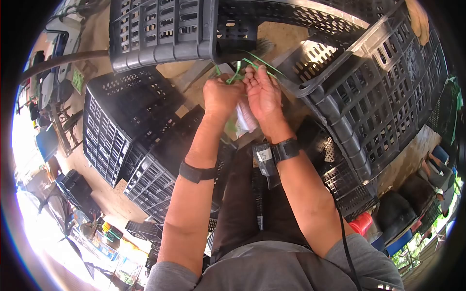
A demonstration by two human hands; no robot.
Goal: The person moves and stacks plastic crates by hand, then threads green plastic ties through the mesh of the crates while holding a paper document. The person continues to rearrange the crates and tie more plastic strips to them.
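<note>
My left hand [222, 97] is closed, its fingers pinching a thin green plastic strap [235, 73] that loops up between my hands. Close beside it, my right hand [264, 94] has its palm turned up and its fingers curled in on the same strap. One strand runs from there toward a black plastic crate [349, 114] on the right. Below my hands hangs a whitish, pinkish piece [246, 118], partly hidden by my wrists; I cannot make out what it is. Another black crate [163, 34] stands just beyond my hands.
Stacked black crates [109, 126] stand on the left, near a brown concrete floor [109, 196]. At the upper right edge, a tan glove or hand [418, 22] rests by the right crate. A red container [360, 223] sits low on the right. A curved bar [65, 60] reaches in from the left.
</note>
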